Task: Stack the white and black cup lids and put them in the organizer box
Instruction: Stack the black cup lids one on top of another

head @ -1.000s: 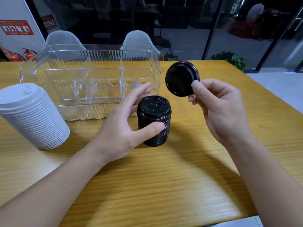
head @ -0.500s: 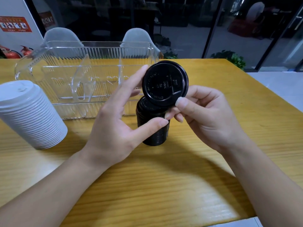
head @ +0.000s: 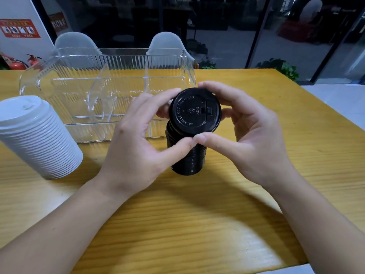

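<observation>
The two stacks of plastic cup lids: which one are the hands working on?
The black stack of lids, centre; both hands hold its top black lid. The white stack stands untouched, left.

Wooden table (head: 197, 224) under clear organizer box (head: 83, 80), white lid stack (head: 37, 139), apparently black lid stack (head: 187, 157).

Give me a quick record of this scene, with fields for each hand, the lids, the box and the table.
left hand: fingers and thumb around the black lid
right hand: grips the same lid from the other side
black stack: upright on the table, under the lid
white stack: at the left, leaning, untouched
organizer box: clear, behind the stacks, holds no lids
table: wooden
</observation>
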Motion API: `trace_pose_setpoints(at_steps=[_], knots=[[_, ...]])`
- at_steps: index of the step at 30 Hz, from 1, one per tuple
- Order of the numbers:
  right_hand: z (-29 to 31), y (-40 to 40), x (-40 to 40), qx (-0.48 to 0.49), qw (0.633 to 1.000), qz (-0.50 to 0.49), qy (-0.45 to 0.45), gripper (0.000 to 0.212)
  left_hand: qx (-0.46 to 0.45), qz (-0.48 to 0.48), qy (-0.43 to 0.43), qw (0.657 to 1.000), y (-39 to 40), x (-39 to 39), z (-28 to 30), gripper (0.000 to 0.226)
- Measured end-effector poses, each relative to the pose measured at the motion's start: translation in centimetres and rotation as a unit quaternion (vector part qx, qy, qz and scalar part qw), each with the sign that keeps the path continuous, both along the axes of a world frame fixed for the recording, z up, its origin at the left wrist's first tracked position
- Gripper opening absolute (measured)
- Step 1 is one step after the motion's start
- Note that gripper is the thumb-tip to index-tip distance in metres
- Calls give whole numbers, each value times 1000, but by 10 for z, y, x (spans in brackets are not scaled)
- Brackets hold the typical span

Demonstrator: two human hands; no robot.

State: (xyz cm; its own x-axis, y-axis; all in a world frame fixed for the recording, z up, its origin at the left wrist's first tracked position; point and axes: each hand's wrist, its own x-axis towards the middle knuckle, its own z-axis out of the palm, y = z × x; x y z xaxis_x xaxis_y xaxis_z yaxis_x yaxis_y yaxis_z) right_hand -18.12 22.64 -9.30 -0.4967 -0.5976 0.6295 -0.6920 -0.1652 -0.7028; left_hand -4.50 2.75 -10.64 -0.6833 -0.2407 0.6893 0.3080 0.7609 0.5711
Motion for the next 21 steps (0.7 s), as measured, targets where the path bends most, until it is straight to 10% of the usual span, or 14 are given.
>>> trace_pose_setpoints(at_steps=[21], knots=[[-12,-8,4,131,991,-14,-35,51,150,-112,-182,965,-2,-8,-19,118]])
